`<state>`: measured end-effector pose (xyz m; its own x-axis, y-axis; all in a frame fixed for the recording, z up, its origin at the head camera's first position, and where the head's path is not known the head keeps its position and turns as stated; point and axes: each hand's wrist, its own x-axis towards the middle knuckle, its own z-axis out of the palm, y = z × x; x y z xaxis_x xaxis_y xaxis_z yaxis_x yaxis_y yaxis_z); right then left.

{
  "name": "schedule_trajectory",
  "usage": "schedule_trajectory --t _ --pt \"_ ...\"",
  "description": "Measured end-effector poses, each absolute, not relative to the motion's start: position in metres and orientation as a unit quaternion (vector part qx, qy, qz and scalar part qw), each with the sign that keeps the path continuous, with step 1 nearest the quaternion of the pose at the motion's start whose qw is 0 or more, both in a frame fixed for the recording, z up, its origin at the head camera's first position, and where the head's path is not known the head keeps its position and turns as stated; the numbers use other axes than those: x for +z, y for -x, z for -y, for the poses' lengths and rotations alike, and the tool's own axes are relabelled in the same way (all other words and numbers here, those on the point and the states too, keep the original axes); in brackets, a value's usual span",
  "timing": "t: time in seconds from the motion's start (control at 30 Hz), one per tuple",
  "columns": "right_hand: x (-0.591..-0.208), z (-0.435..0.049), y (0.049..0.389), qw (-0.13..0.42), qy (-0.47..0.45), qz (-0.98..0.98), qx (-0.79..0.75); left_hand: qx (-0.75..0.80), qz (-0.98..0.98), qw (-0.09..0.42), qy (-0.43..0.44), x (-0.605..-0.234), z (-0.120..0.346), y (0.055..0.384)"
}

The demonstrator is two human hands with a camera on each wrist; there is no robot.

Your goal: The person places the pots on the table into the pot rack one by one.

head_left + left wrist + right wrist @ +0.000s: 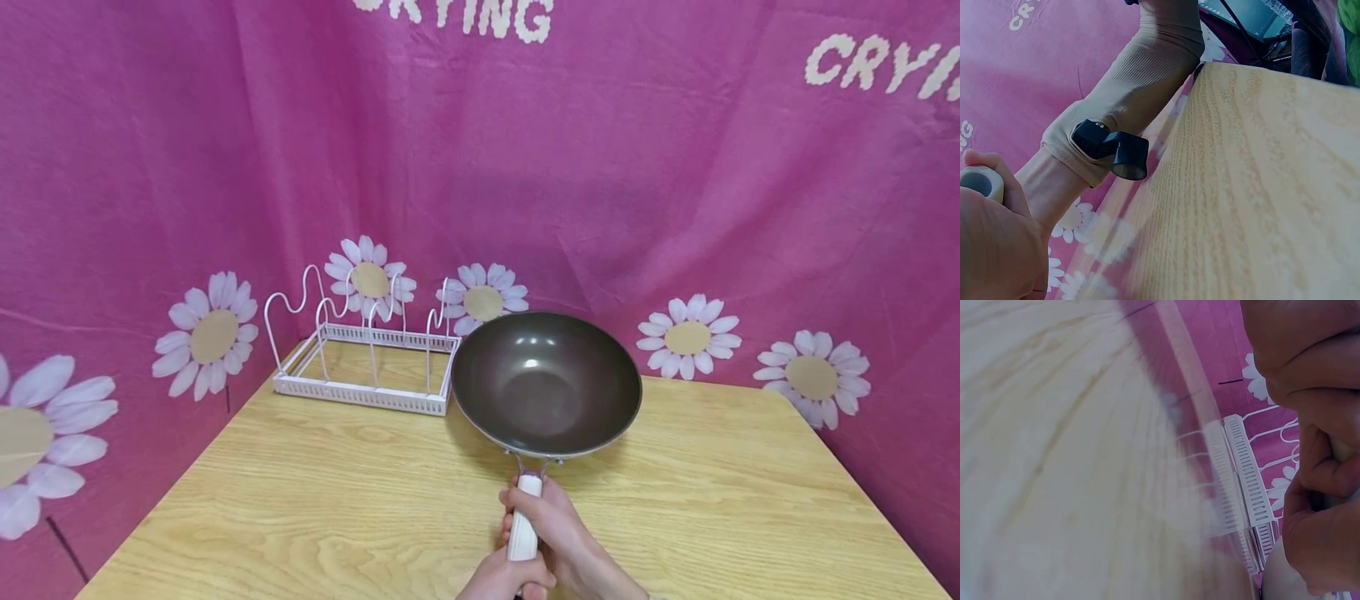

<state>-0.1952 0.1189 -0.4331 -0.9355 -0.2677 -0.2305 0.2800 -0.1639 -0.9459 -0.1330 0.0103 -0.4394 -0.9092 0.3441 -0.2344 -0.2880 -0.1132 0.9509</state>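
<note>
A dark wok (547,387) with a white handle (522,533) is held out over the table, its inside facing up and toward me. My left hand (510,573) grips the rear end of the handle. Closer to the pan, my right hand (555,521) wraps the handle, thumb across its top. In the left wrist view the round handle end (977,181) shows beside a hand (997,250). Stacked curled fingers (1329,419) fill the right side of the right wrist view. Whether the wok touches the table is hard to tell.
Left of the wok, a white wire rack (360,396) with several upright loops stands at the back of the wooden table (300,500). Pink cloth (525,167) with daisies hangs behind and along the sides. A black camera (1113,147) is strapped to a sleeved wrist.
</note>
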Motion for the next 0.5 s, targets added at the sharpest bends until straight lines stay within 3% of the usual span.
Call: schedule_trajectory --t 0.5 --pt "-0.4297 -0.1179 0.1923 0.182 -0.005 -0.616 -0.766 0.754 -0.614 0.233 -0.016 -0.4373 -0.0087 0.1332"
